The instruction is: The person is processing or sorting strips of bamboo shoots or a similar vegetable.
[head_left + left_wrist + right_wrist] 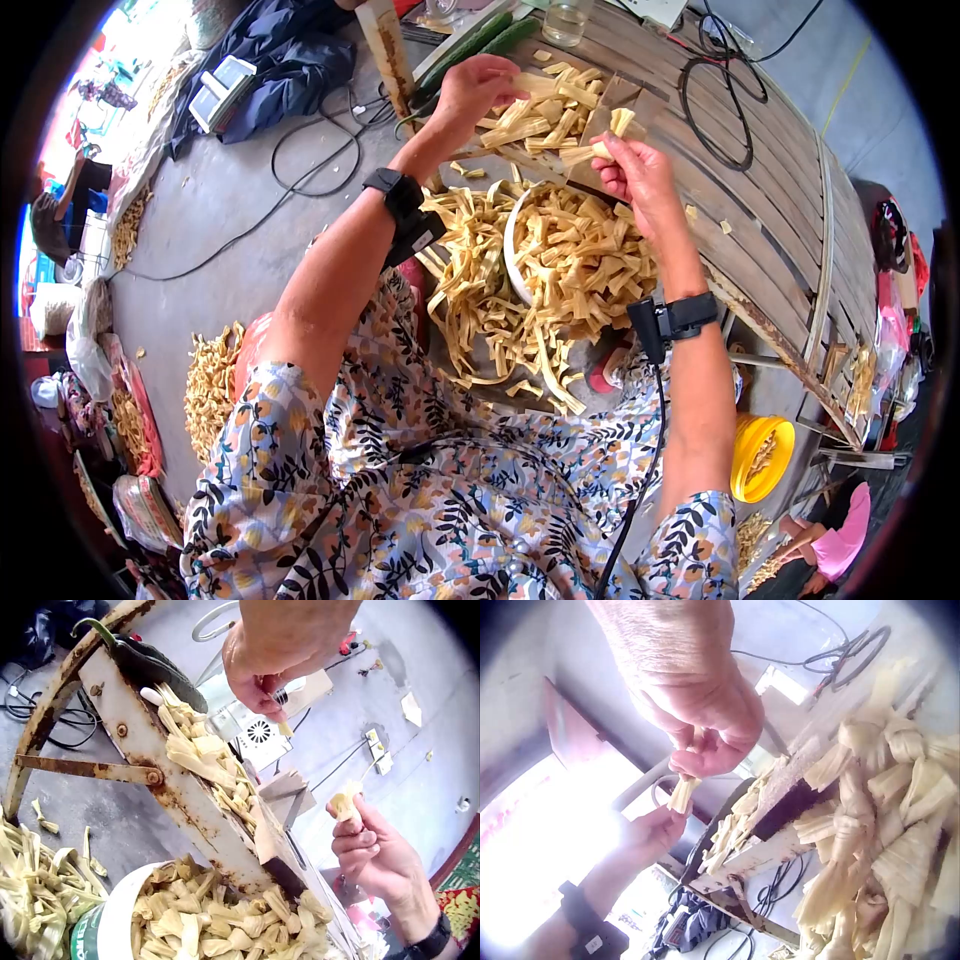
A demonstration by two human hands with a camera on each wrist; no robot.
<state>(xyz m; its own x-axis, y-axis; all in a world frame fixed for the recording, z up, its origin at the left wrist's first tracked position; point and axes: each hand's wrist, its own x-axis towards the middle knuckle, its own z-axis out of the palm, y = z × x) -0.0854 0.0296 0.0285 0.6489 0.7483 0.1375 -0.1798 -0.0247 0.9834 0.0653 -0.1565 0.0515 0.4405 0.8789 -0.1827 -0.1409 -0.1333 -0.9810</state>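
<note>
My right hand (640, 175) pinches a knotted yellow strip (622, 122), which looks like dried tofu skin, between thumb and fingers above the table edge. The same knot (346, 804) shows at the right fingertips in the left wrist view. To its left, my left hand (470, 95) is over the pile of flat strips (535, 118) on the table. A small yellow strip end (285, 729) pokes out between its thumb and fingers; the rest is hidden. Below both hands stands a white bucket (514, 250) heaped with knotted strips (580, 260).
Loose strips (465, 300) hang left of the bucket. On the slatted table (760, 230) are cucumbers (465, 52), a glass (565, 22) and a coiled black cable (745, 150). A yellow bucket (740, 462) stands at right; a person in pink (845, 535) is beyond it.
</note>
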